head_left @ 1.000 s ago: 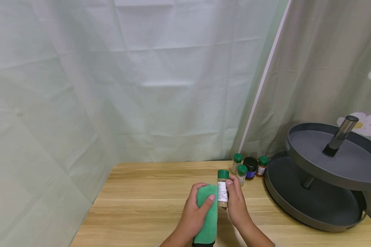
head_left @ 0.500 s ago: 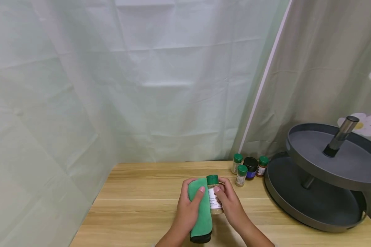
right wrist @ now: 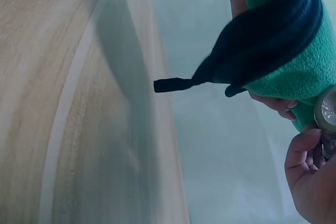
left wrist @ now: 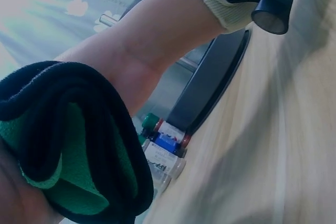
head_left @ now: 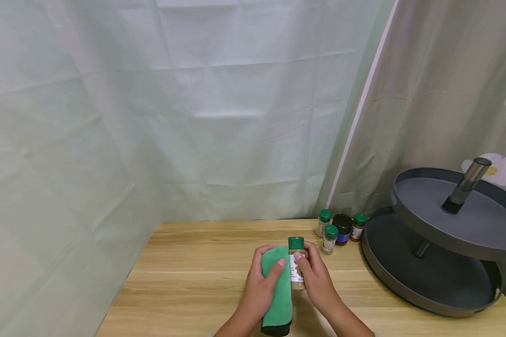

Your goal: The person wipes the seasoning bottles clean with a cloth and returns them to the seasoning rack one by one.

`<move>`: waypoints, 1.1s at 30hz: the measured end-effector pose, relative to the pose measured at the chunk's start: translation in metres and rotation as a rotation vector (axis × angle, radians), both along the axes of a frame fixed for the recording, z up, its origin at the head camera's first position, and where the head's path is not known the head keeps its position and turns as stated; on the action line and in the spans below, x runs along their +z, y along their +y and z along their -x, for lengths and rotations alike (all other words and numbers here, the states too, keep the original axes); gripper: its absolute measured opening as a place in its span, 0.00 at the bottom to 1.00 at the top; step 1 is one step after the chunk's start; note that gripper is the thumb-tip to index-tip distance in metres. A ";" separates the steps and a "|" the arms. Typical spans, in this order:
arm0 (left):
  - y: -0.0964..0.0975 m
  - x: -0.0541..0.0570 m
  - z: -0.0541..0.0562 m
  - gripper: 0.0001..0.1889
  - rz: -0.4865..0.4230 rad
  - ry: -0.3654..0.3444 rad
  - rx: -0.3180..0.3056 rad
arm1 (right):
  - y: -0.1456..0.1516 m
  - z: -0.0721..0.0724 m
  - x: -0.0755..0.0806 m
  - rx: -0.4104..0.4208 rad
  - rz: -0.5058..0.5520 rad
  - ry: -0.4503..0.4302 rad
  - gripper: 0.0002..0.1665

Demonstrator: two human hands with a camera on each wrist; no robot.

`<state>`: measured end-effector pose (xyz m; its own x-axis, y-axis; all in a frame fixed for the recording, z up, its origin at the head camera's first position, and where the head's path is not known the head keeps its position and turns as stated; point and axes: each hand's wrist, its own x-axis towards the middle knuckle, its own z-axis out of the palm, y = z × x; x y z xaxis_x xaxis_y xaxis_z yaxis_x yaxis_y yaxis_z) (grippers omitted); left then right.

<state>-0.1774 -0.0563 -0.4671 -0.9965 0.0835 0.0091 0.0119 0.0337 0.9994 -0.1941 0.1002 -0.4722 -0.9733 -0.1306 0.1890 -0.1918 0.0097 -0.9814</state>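
Note:
My left hand (head_left: 256,286) grips a folded green cloth (head_left: 279,299) with a black edge, its thumb lying across the front. Beside it my right hand (head_left: 319,279) holds a green-capped spice jar (head_left: 296,243) upright, thumb on the white label. The cloth lies against the jar's left side, above the wooden table. In the left wrist view the cloth's layered black edge (left wrist: 118,129) shows in close-up and covers much of the left hand. From the right wrist, the jar's round base (right wrist: 328,109) appears next to the green cloth (right wrist: 294,77).
Several small jars stand at the table's back: two green-capped ones (head_left: 330,239) (head_left: 323,222), a black-lidded jar (head_left: 343,227) and a red-brown spice jar (head_left: 358,226). A grey two-tier round tray (head_left: 430,299) fills the right side. Curtains hang behind the wooden table (head_left: 185,281).
Both hands moved left and slightly down with the cloth and jar, then a little back to the right. The jar's label has turned in the right hand.

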 end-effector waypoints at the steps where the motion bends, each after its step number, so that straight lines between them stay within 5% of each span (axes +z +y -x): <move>1: 0.001 -0.001 0.000 0.24 0.005 -0.004 -0.014 | 0.001 0.001 0.000 -0.019 -0.001 -0.004 0.17; 6: 0.005 -0.005 -0.003 0.23 0.022 -0.004 -0.085 | 0.005 0.003 0.000 -0.112 -0.009 -0.016 0.18; 12: 0.007 -0.007 -0.004 0.21 0.051 0.033 -0.066 | 0.008 0.003 0.000 -0.146 -0.030 -0.027 0.23; 25: -0.002 -0.004 0.004 0.24 -0.001 0.025 0.056 | 0.001 0.001 -0.002 0.022 0.023 -0.014 0.19; 33: -0.007 -0.003 0.005 0.25 -0.027 0.017 0.054 | -0.001 0.000 -0.001 0.074 -0.019 0.004 0.19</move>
<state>-0.1825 -0.0629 -0.4699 -0.9992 0.0290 0.0271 0.0274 0.0074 0.9996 -0.1937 0.0995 -0.4736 -0.9601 -0.2053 0.1901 -0.1971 0.0140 -0.9803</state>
